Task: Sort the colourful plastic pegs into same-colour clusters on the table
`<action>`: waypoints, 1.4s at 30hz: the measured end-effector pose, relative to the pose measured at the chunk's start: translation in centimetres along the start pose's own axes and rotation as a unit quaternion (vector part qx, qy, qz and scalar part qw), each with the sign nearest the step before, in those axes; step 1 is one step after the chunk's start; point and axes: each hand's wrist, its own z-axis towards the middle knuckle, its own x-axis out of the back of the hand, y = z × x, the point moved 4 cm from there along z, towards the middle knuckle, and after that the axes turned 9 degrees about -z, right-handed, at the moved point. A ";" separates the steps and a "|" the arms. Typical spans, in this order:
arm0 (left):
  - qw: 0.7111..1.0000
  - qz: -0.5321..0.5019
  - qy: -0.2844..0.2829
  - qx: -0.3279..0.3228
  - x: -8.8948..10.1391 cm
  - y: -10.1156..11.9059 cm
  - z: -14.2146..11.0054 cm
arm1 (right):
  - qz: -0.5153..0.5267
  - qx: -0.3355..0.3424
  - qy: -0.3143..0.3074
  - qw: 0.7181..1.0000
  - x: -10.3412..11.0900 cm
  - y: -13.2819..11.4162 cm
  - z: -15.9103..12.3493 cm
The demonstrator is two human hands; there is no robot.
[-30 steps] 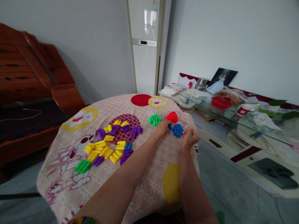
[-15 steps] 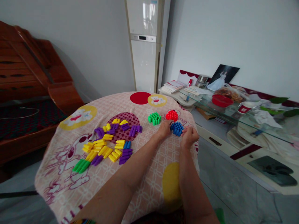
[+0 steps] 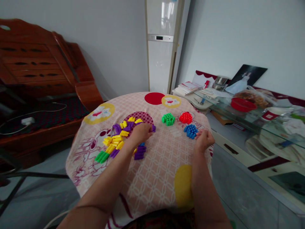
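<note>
My left hand (image 3: 143,132) is over the right part of a spread of yellow pieces (image 3: 117,138) and purple pieces (image 3: 140,152), small bullet-shaped plastic building pieces. Its fingers are curled; what they hold, if anything, is hidden. A purple piece (image 3: 153,128) shows just past the fingers. At the right, my right hand (image 3: 204,139) is closed, fingertips at the edge of a cluster of blue pieces (image 3: 190,131); I cannot make out what is in them. Beyond are a green cluster (image 3: 168,119) and a red cluster (image 3: 186,117). Joined green pieces (image 3: 102,156) lie at the near left of the spread.
A patterned cloth (image 3: 157,181) covers the round table. To the right stands a glass-topped cabinet with a red bowl (image 3: 243,104), papers (image 3: 188,87) and bags. A wooden bench (image 3: 35,66) is at the left, a tall white appliance (image 3: 159,60) at the back.
My left hand has moved left from the blue cluster to the yellow and purple pieces. My right hand stays beside the blue cluster. The view has turned slightly left.
</note>
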 end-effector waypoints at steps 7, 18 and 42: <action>0.995 0.043 -0.083 0.024 0.3 -1.6 -3.3 | -0.006 -0.003 -0.009 1.000 -0.2 0.1 0.1; 0.970 -0.211 -0.051 -0.106 -1.9 3.3 0.2 | 0.006 -0.001 -0.022 1.000 -0.3 0.0 -0.1; 0.915 -0.342 0.065 -0.201 -9.4 11.7 7.6 | 0.010 0.012 -0.033 0.999 -0.2 -0.6 -0.3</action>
